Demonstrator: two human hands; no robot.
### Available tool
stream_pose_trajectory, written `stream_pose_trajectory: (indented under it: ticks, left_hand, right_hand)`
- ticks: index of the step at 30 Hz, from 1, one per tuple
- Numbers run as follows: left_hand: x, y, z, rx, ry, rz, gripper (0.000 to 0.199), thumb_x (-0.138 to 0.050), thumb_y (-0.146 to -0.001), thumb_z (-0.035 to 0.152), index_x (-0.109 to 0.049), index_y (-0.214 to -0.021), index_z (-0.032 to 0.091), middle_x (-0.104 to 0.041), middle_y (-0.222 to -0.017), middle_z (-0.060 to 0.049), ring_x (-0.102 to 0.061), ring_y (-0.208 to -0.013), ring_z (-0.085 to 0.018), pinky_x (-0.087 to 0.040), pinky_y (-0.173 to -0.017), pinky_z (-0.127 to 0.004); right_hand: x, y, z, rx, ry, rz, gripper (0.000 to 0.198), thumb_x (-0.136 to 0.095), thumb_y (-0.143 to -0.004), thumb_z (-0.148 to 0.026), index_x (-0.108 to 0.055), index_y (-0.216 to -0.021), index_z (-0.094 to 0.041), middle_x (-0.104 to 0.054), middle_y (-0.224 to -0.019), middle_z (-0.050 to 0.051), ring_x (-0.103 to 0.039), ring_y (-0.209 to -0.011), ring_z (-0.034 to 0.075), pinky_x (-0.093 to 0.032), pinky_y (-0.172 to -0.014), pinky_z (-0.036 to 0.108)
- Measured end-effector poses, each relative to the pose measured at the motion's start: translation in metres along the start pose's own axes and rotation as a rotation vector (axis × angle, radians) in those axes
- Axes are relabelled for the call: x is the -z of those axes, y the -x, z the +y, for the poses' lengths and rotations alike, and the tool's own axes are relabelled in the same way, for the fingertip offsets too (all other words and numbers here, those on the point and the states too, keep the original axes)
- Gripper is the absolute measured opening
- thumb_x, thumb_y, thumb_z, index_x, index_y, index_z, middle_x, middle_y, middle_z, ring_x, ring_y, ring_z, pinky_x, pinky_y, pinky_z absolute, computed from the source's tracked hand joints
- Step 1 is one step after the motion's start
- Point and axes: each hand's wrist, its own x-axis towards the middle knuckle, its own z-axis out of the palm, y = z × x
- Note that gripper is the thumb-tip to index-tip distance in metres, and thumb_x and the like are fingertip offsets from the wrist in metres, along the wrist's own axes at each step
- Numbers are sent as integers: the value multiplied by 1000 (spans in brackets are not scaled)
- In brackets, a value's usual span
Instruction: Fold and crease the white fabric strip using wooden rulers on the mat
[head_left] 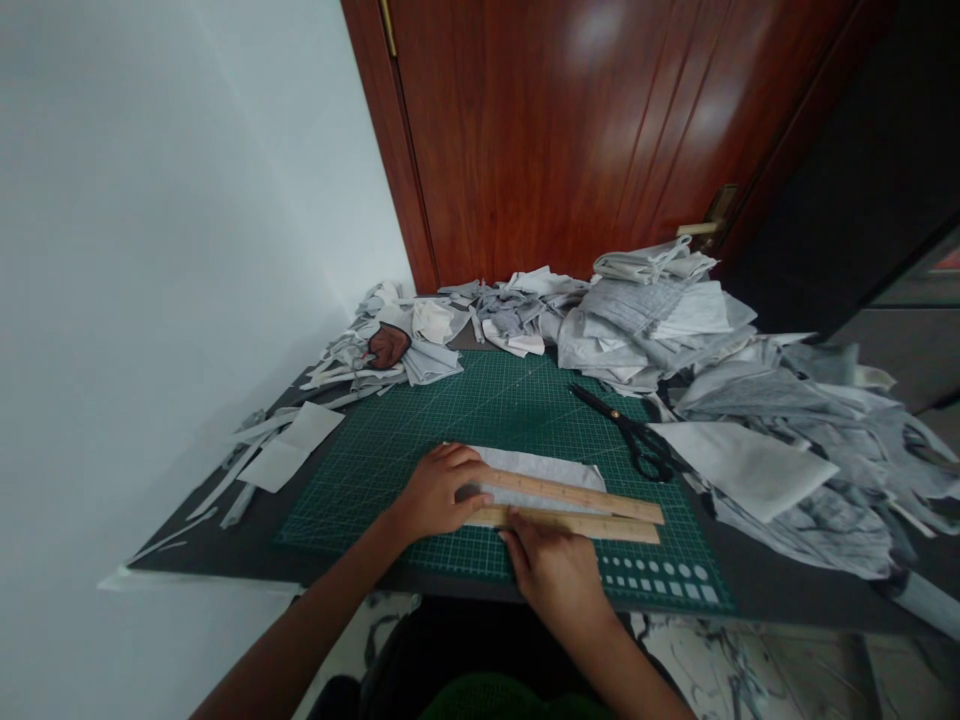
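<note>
Two light wooden rulers [571, 490] lie nearly side by side, a narrow wedge between them, across a piece of pale grey fabric [536, 468]. My left hand [442, 488] grips the upper ruler's left end, fingers curved over it and the fabric, its thumb reaching towards the lower one. At the near edge, my right hand [559, 570] holds the lower ruler [600, 526], a fingertip on top near its left end; the other fingers are partly hidden. Beneath everything is a green cutting mat [360, 505] with a white grid. Black scissors [626, 430] rest on it, beyond the rulers.
Grey and white fabric heaps [645, 320] line the mat's far side. More cloth [795, 440] is piled at the right. Pale scraps [292, 445] and a brown piece [388, 345] lie left. A white wall [187, 250] and wooden door [540, 140] bound the dark table [217, 550].
</note>
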Motion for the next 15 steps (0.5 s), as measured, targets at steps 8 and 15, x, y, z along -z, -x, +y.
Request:
stream_pose_trajectory:
  ticks: [8, 15]
  left_hand:
    - [-5, 9, 37, 148, -110, -8, 19, -58, -99, 20, -70, -113, 22, -66, -114, -7, -58, -112, -27, -49, -103, -44]
    - [-10, 18, 38, 263, -121, 33, 27, -59, -99, 25, -67, -124, 19, -63, -125, -11, -57, -124, -29, -44, -115, -49]
  right_hand:
    - [1, 2, 1, 26, -11, 30, 22, -61, -99, -24, -77, -113, -18, -82, -83, 6, -76, -66, 19, -49, -58, 24]
    - [1, 3, 1, 16, 5, 17, 25, -62, -99, -26, -77, -117, -17, -82, -84, 7, -77, -66, 21, -49, -58, 25]
